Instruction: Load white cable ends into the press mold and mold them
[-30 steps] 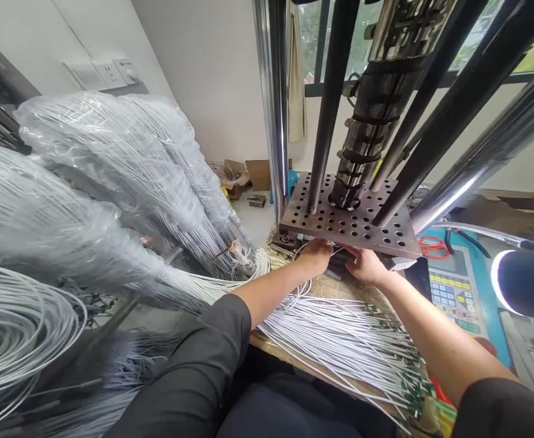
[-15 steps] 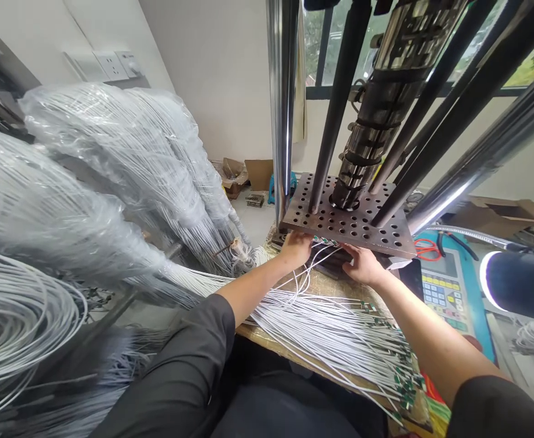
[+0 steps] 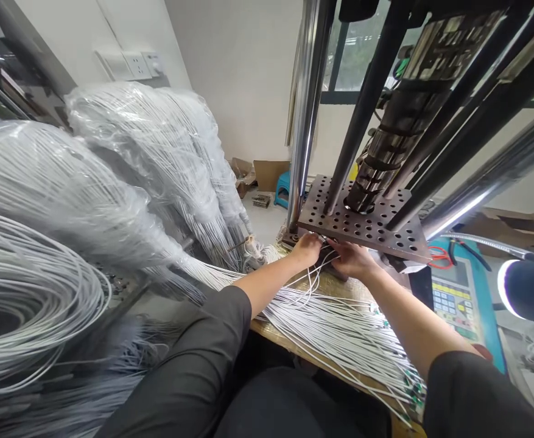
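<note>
Both hands are at the front edge of a perforated metal plate (image 3: 362, 228) on a press. My left hand (image 3: 309, 248) is closed, its fingertips partly under the plate. Close beside it on the right, my right hand (image 3: 349, 259) has its fingers pressed together at the same edge. What they pinch is too small and shaded to name. Several white cables (image 3: 313, 280) run down from between the hands. A wide spread of white cables (image 3: 335, 328) with green ends lies on the worktable (image 3: 276, 342) below my wrists.
Plastic-wrapped cable bundles (image 3: 148, 140) and a cable coil (image 3: 33, 304) fill the left. Chrome columns (image 3: 310, 103) and black rods rise from the press. On the right are a control panel (image 3: 453, 298), red-handled scissors (image 3: 441, 258) and a lit lamp (image 3: 529, 289).
My right hand has moved left, closer to my left hand, under the plate's front edge. The whole view has shifted, so the press and bundles appear farther right.
</note>
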{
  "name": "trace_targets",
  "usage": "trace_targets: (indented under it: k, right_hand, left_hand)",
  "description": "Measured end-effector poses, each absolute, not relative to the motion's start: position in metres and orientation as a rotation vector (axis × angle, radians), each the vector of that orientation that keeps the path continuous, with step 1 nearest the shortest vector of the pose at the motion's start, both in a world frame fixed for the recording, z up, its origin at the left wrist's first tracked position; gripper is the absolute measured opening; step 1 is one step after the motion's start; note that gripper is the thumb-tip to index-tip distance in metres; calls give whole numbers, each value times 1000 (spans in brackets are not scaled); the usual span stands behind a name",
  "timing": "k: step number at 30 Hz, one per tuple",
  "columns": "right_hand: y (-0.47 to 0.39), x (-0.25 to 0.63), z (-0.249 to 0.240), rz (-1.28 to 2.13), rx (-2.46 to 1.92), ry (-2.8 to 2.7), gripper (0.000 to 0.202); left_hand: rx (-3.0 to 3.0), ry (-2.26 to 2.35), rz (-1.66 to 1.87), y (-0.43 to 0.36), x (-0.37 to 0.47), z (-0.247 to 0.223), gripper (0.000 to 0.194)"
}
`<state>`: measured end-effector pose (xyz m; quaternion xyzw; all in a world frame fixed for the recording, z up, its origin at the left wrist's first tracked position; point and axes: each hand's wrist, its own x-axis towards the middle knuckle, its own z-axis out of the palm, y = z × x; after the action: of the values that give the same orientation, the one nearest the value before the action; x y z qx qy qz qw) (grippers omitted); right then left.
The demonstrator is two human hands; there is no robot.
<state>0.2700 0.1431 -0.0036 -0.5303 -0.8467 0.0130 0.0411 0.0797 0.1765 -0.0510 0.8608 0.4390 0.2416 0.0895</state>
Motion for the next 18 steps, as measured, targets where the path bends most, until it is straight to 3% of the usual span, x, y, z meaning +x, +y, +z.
trace_targets:
  k: [4,11,13,15,18]
  right_hand:
    - [134,268,3,112,-1717,-2571,82]
    - [127,237,16,82,-1830,-2521,78]
    - [113,241,27,89,-1843,-2517,80]
    - [77,265,33,119,-1805,-2484,80]
    - [-29,328,21,356,-1635,-2284,65]
  left_hand:
    - [2563,1330,676,175,79,-48,31]
    - [2483,1424,655,152,68,-15,30]
    - [2427,1427,664,126,52,1,43]
    - [2337,1303,763,84,23,8,59]
    - [1985,1050,854,-3,-43,-20,50]
